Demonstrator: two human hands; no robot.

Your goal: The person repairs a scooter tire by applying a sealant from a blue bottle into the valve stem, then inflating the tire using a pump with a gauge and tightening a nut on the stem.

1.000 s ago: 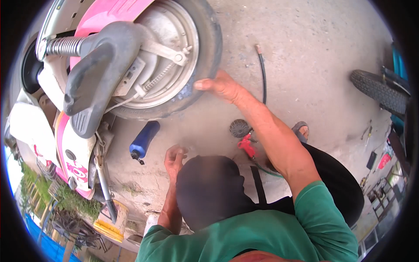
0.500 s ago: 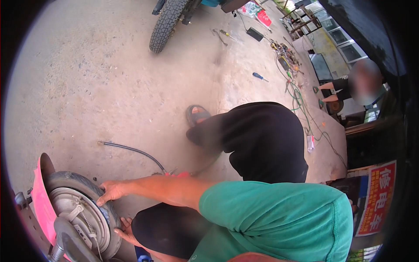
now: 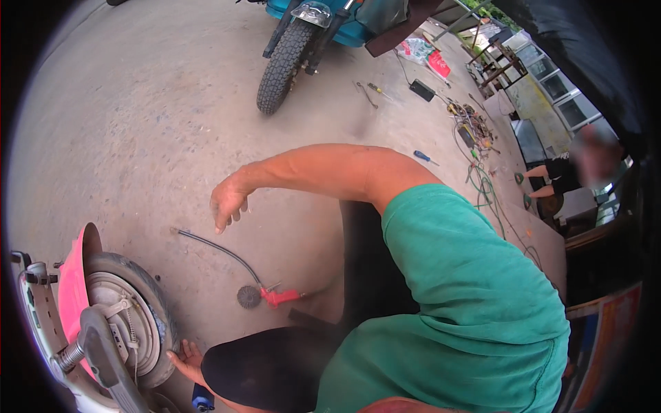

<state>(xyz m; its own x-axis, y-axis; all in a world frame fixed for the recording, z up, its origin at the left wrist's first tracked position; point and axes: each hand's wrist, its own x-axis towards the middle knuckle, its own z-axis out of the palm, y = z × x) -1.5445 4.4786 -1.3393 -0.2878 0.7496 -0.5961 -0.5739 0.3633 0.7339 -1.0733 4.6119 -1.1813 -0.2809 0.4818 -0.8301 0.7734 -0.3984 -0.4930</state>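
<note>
A small scooter wheel (image 3: 122, 310) with a black tyre and grey hub sits at the lower left beneath a pink mudguard (image 3: 74, 292). My left hand (image 3: 187, 361) is low beside my knee, fingers spread, its fingertips against the tyre's near side. Raised over the floor, my right hand (image 3: 231, 201) hangs with loosely bent fingers and holds nothing. Below it lies a red tyre inflator gun (image 3: 279, 297) with a round dark gauge (image 3: 248, 297) and a black hose (image 3: 224, 249). The inflator is apart from both hands.
A blue vehicle's front tyre (image 3: 289, 65) stands at the top. A screwdriver (image 3: 425, 157), green hose (image 3: 485, 193) and a heap of tools (image 3: 471, 127) lie on the right. Farther right sits another person (image 3: 561, 172). A blue object (image 3: 202, 398) is near my left arm.
My right hand has left the tyre and swung up and away over the floor. My left hand stays at the tyre. The view has shifted, uncovering the inflator and its gauge.
</note>
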